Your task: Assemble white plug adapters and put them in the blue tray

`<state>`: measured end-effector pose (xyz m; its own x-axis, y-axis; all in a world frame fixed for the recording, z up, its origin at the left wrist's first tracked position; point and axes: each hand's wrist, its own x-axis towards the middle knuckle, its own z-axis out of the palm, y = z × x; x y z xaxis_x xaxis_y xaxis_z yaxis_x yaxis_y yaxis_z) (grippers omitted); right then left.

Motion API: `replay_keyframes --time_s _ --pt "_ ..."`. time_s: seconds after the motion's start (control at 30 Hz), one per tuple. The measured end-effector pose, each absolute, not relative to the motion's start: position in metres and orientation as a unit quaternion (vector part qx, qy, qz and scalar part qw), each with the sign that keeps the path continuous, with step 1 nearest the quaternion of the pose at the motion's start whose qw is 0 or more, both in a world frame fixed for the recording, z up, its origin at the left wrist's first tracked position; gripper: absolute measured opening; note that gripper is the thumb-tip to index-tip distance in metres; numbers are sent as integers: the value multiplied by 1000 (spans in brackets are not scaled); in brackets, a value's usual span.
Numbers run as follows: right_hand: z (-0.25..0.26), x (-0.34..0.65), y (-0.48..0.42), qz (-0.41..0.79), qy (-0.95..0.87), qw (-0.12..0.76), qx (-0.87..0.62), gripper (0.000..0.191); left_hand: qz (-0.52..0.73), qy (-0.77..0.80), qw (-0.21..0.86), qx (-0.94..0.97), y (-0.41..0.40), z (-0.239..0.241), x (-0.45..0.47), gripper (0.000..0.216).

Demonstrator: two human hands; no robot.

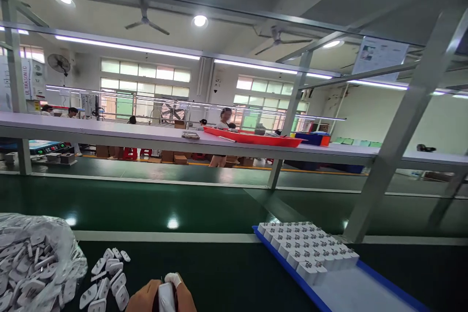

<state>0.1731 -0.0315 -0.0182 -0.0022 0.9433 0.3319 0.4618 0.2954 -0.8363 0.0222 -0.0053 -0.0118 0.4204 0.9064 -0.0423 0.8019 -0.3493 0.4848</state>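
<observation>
On the dark desk (pixel 226 278), white pieces (pixel 122 297) are scattered.
Beside them, a white block (pixel 166 298) is gripped between left hand (pixel 142 297) and right hand (pixel 185 297).

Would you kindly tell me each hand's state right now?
Left hand: closed, holding one side of a white, block-shaped plastic piece.
Right hand: closed, holding the same piece's other side.

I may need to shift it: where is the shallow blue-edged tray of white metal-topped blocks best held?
Probably hold the tray by its long blue side rims, coming from both sides, toward the far end: the white blocks stand grouped there, so most weight likely sits there too.
</observation>
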Motion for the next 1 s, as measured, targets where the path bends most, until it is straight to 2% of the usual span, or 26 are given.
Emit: replay_keyframes --time_s 0.17,0.3,0.47,0.57,0.7,0.77,0.9,1.0 --pt "-17 174 -25 369 -635 471 -488 24 205 472 238 824 -12 -12 12 61" --pt "-23 174 -22 413 -605 507 -454 24 255 438 234 830 -15 -18 10 60" --pt "-18 171 -22 390 -585 540 -463 26 297 399 244 833 -18 -16 13 61" --pt "2 184 -19 375 -557 576 -465 27 321 404 237 823 -17 -9 10 55" --pt "27 236 -5 285 -392 718 -499 30 326 400 197 833 -9 4 0 32" --pt "32 263 1 240 -334 746 -524 32 319 403 181 839 -5 6 -4 25" --pt "34 275 0 223 -339 740 -537 32 303 403 183 844 0 -1 -5 18" --pt "27 247 -9 240 -447 681 -528 23 313 399 192 840 -2 -3 -3 18"
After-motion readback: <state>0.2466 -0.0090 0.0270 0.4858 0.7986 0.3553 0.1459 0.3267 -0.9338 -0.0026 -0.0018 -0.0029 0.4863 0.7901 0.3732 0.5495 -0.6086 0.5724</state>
